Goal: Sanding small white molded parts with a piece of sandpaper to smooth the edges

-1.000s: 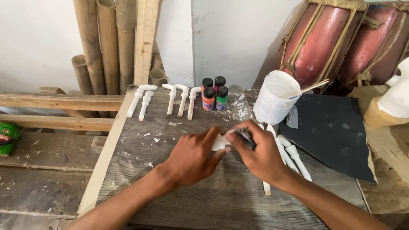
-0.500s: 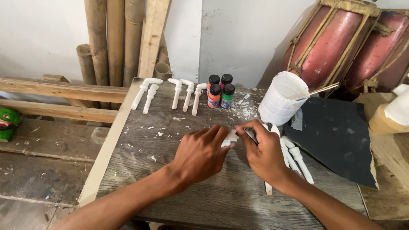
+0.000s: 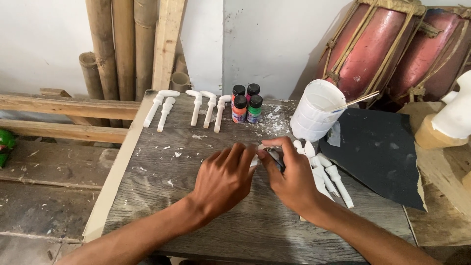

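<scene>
Workbench [image 3: 162,206]: grey weathered planks, flecked with white chips; both my forearms cross it from the near edge.
Drums [image 3: 392,49]: two red, rope-laced, against the wall at far right.
Black sheet [image 3: 382,162]: lies flat to the right of my right hand.
White cup [image 3: 316,115]: tilted, with a thin stick in it.
Left hand [image 3: 223,179]: palm down, fingers curled, tips pinching the small white piece [image 3: 255,159] at mid-bench.
Right hand [image 3: 292,176]: knuckles up, thumb and forefinger closed on the same piece and a thin dark tool [image 3: 277,159]; how much of it I grip, I cannot tell.
White pegs [image 3: 326,174]: a cluster just beside my right hand.
Paint bottles [image 3: 245,104]: four, black caps, far edge.
</scene>
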